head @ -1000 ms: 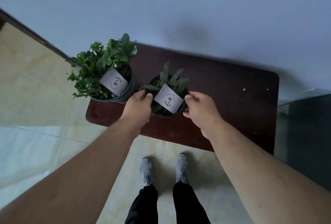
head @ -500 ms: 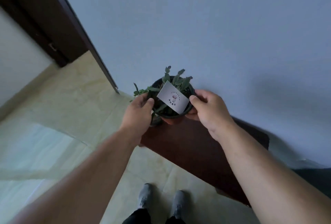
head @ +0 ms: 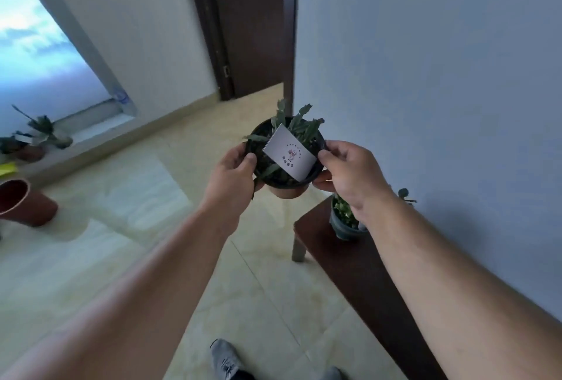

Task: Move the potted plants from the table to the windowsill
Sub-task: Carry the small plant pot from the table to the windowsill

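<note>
The windowsill (head: pixel 91 133) at far left holds a few plants, so I judge it my goal. The desk (head: pixel 359 264) carries one leafy pot (head: pixel 345 221) near its front corner. I hold the small potted plant (head: pixel 286 154) in the air, well off the desk, left hand (head: pixel 231 172) and right hand (head: pixel 349 172) each with a grip clasped on its rim, level so soil stays in.

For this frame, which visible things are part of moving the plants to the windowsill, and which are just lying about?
Part of the job:
- small potted plant with a white card, held by the left hand and right hand
- leafy potted plant on the dark table
- windowsill, with plants on it

Lying about:
- reddish-brown empty pot on the floor
- dark door
</note>
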Demonstrator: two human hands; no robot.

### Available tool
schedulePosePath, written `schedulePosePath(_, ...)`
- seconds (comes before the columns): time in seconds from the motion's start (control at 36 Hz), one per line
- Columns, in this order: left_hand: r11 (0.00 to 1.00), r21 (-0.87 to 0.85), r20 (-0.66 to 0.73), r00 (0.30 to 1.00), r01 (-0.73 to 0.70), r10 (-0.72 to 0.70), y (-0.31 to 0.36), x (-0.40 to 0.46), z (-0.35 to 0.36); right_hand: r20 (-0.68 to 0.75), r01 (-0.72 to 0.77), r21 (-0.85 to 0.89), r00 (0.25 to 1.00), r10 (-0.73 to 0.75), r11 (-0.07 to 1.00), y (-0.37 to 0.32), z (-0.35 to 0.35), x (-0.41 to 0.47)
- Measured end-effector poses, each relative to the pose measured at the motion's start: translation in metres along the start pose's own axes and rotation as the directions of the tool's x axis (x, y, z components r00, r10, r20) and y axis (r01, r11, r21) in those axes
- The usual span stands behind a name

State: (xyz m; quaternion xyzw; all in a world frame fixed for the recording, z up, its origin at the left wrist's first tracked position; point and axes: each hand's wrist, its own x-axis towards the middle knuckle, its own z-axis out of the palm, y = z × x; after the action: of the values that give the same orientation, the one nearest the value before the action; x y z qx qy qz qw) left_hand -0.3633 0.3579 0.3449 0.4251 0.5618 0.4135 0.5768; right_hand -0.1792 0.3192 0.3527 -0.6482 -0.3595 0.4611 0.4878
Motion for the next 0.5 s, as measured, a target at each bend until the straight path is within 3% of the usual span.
schedulePosePath(0.33, 0.992, -0.109, -0.178, 0.983, -0.067, 0.047, 0.022, 0.07, -0.212, 0.138, 0.067, -0.077, 0.989, -0.056, 0.995, -0.036, 0.236, 0.043)
schedulePosePath(0.5, 0.981, -0.153, -0.239, 0.968, -0.117, 0.078, 0.033, 0.088, -0.28, 0.221, 0.109, -0.12, 0.972, -0.08, 0.987, -0.047, 0.316, 0.059)
